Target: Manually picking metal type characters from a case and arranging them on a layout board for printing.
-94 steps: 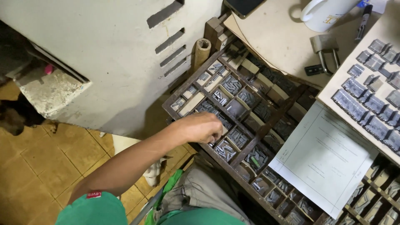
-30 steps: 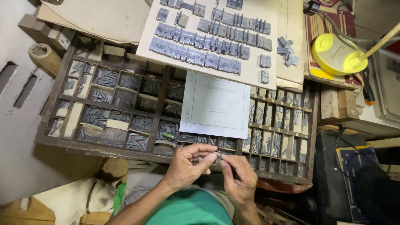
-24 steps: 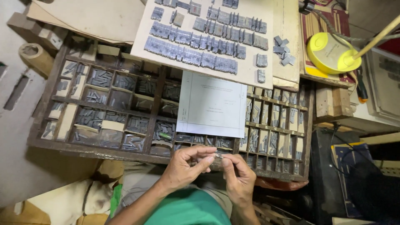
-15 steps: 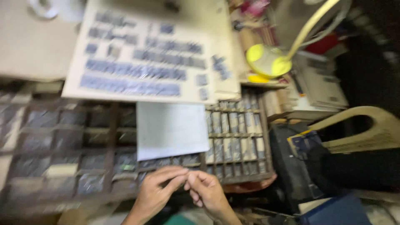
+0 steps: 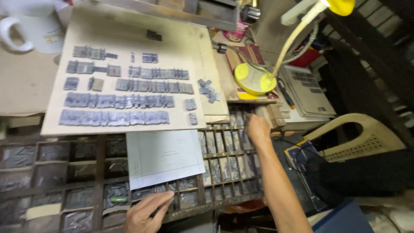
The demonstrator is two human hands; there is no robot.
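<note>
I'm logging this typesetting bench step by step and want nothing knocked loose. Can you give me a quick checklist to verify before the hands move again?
1. Right hand inside the type case's far right compartments: ok.
2. What the right fingers grip: cannot tell, hidden.
3. Left hand resting at the case's near edge, holding anything: cannot tell.
4. Paper sheet lying flat across the case: ok.
5. Rows of metal type lined up on the board: ok.
6. Loose type pieces near the board's right edge: not ok, scattered.
</note>
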